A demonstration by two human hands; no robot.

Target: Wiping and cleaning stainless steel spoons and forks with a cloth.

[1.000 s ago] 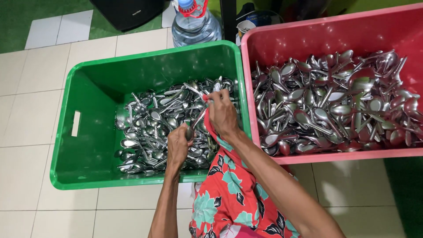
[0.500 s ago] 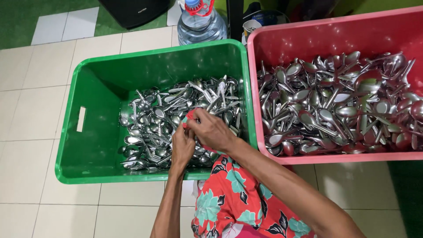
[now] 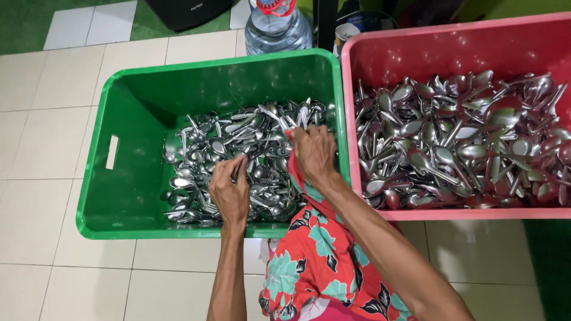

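Note:
A green plastic crate (image 3: 119, 196) on the tiled floor holds a heap of metal spoons (image 3: 238, 139). My left hand (image 3: 229, 191) is inside it near the front wall, its fingers curled round a spoon handle. My right hand (image 3: 314, 153) is at the crate's right side, pinching the edge of a red floral cloth (image 3: 315, 255). The cloth hangs down from that hand over the crate's rim to my lap. To the right, a pink crate (image 3: 428, 50) is filled with many more spoons (image 3: 464, 137).
A large clear water bottle (image 3: 276, 30) with a red cap stands behind the green crate. Beside it are a dark box (image 3: 187, 9) and a dark post (image 3: 326, 21). Pale floor tiles (image 3: 41, 131) lie to the left, with green flooring beyond.
Half a second ago my hands were pressed together over the spoons. Since then they have parted: the right hand went right and up with the cloth, and the left hand stayed low.

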